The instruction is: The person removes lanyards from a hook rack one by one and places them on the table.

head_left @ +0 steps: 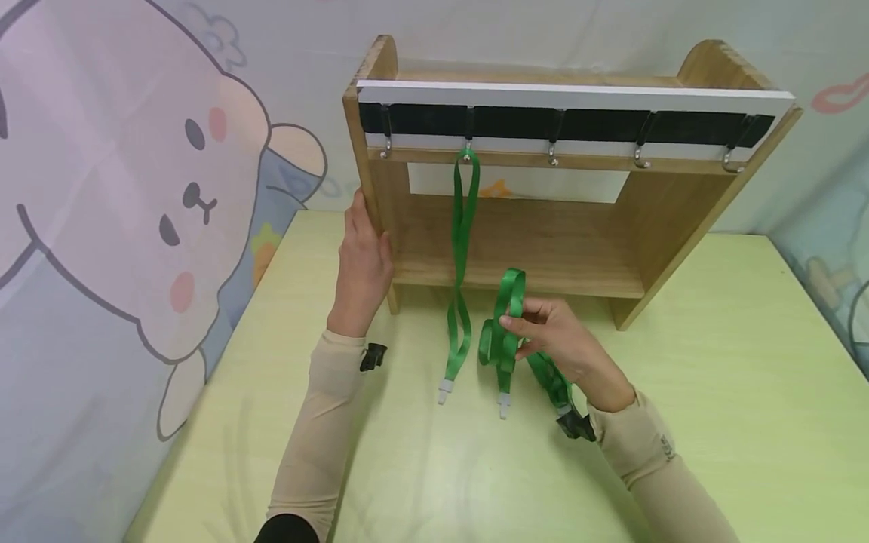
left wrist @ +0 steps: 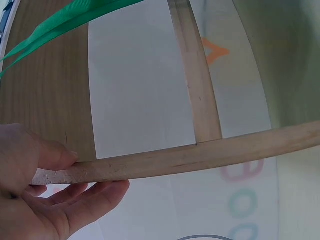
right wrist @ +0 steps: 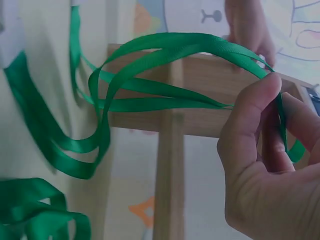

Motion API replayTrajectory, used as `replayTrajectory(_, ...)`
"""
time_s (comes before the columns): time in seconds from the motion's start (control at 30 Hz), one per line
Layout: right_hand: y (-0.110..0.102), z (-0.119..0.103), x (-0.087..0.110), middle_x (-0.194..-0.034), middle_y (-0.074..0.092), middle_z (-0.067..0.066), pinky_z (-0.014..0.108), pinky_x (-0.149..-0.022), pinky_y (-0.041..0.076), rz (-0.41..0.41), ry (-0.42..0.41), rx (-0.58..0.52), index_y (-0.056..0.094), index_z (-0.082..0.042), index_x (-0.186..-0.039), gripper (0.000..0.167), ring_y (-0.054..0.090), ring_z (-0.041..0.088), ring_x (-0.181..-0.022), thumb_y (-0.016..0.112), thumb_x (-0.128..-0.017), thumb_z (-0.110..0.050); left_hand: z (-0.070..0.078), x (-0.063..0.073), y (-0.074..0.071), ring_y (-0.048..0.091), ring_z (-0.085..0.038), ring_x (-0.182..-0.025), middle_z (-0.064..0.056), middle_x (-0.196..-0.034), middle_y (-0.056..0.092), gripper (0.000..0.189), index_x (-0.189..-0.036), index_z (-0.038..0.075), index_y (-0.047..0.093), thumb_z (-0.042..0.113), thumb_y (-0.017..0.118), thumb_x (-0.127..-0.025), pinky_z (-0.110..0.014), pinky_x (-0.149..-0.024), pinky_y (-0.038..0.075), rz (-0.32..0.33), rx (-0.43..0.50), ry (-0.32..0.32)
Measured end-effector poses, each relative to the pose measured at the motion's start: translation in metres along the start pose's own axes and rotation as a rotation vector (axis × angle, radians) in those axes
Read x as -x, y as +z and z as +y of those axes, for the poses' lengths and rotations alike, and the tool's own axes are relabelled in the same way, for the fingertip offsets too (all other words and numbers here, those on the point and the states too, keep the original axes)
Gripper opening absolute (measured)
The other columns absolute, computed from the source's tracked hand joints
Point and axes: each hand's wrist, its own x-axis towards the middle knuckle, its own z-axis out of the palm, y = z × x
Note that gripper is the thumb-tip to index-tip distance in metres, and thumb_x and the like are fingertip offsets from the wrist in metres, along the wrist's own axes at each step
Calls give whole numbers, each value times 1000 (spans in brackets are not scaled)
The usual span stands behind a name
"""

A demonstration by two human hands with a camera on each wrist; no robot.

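Observation:
My left hand (head_left: 364,264) grips the left side panel of a wooden shelf (head_left: 523,237); in the left wrist view the thumb lies on one face and the fingers (left wrist: 107,200) on the other. My right hand (head_left: 566,343) pinches a green lanyard (head_left: 509,302) between thumb and fingers, its looped strap drooping in front of the shelf and its pale clip (head_left: 505,406) at the bottom. To its left, another green lanyard (head_left: 462,241) hangs from the second hook (head_left: 468,139) from the left. More green lanyard strap (head_left: 548,381) lies on the table under my right wrist.
A white rail with a black strip (head_left: 516,123) runs across the shelf's top front and carries several metal hooks, such as the middle hook (head_left: 553,154). The shelf stands on a pale green table (head_left: 434,467). Behind is a wall covering (head_left: 305,60) with cartoon prints.

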Motion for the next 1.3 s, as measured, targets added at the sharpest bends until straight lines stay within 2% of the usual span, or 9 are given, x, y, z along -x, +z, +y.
replayTrajectory(0.23,2,10,-8,-84,63,1,27,-60,59,17,57,26,72,-2,-98,10,60,11,-76,62,-100,-4,0,-2,0,56,-51,-119,-33,-140,40,62,-151,-10,19,-6,53,-100,-57,-95,52,11,-5,5)
replayTrajectory(0.4,-2,17,-15,-82,67,0,28,-61,59,70,103,87,70,7,-107,17,63,14,-72,62,-101,-7,0,-4,0,56,-50,-120,-32,-139,41,62,-152,-9,19,-6,53,-100,-57,-95,52,10,5,6)
replayTrajectory(0.6,-4,26,-20,-82,65,1,27,-59,59,118,139,171,68,10,-108,20,61,11,-62,64,-100,-7,1,-5,0,56,-50,-121,-32,-139,41,62,-152,-8,19,-5,54,-100,-57,-95,52,5,17,-4)
replayTrajectory(0.73,-4,34,-22,-78,59,1,26,-57,57,132,178,261,68,5,-94,14,55,11,-56,66,-99,-8,1,-3,1,57,-51,-118,-32,-139,41,62,-152,-8,20,-5,53,-100,-56,-94,54,1,19,-7)
replayTrajectory(0.83,-3,40,-22,-65,50,-1,25,-54,54,134,193,330,61,-2,-78,22,50,11,-53,66,-99,-9,1,-2,1,58,-51,-115,-32,-138,42,61,-151,-9,20,-6,53,-100,-56,-92,55,-1,23,0)
replayTrajectory(0.97,-2,46,-22,-54,43,-3,24,-49,45,124,168,419,58,-5,-71,29,45,11,-49,66,-99,-8,1,-1,1,59,-51,-114,-32,-137,42,61,-151,-9,20,-7,53,-99,-57,-91,55,-2,21,10)
replayTrajectory(1.03,-1,50,-22,-52,43,-3,24,-48,41,118,143,476,57,-5,-69,31,47,13,-47,65,-99,-8,1,-1,1,59,-51,-114,-32,-136,42,61,-151,-10,20,-7,54,-99,-57,-91,55,-1,17,12)
replayTrajectory(1.13,0,52,-22,-50,46,-2,26,-50,43,103,107,576,54,-7,-64,36,56,18,-48,66,-98,-8,0,-1,1,58,-51,-115,-33,-136,42,62,-151,-10,20,-7,54,-99,-56,-91,55,-1,12,11)
replayTrajectory(1.3,2,54,-23,-49,45,0,28,-52,44,101,112,662,46,-13,-59,44,63,24,-51,66,-98,-10,0,0,0,59,-51,-113,-33,-136,42,62,-151,-10,20,-7,53,-99,-57,-90,56,2,10,13)
